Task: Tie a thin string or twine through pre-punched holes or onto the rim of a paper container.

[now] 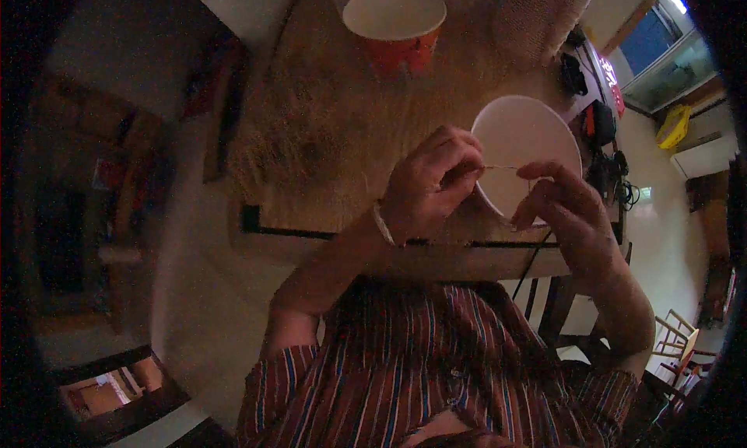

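Above the wooden table, a thin pale strand or stick (pixel 500 167) stretches between my two hands; it is too small to make out its kind. Its left end is pinched in the closed fingertips of my left hand (pixel 437 172), which has a light band around the wrist. My right hand (pixel 572 211) is closed too, thumb and forefinger at the other end, its remaining fingers curled. Just beyond and under both hands is a round white tub (pixel 523 129), its wide mouth toward me. Whether my fingers touch its rim I cannot tell.
A red paper bucket (pixel 401 53) with a white inside stands at the far side of the wooden table (pixel 311 152). Right of it is a pale textured roll or cover (pixel 538 20). Dark gadgets and cables (pixel 603 160) line the right edge. A chair (pixel 675 335) stands at the far right.
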